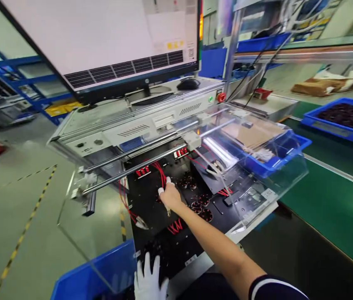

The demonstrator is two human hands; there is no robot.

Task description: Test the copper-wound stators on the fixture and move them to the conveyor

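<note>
Reaching into the machine, my right hand [170, 196] has white covers on the fingertips and is closed around a bundle of red wires [161, 171]. My left hand [150, 278], in a white glove, is spread with fingers apart at the near left edge of the black work plate [151, 208], close to small dark parts. Several round black parts with red marks [204, 207] lie on the plate to the right of my right hand. More red wires [175, 226] lie nearer to me. Red wires with light ends [140, 222] hang at the plate's left side.
A monitor [107, 41] and a mouse [189, 83] stand above the machine. Metal rods [132, 168] cross over the plate. A clear cover [276, 166] juts out at right, above a blue tray [265, 167]. A blue bin [70, 283] is at lower left.
</note>
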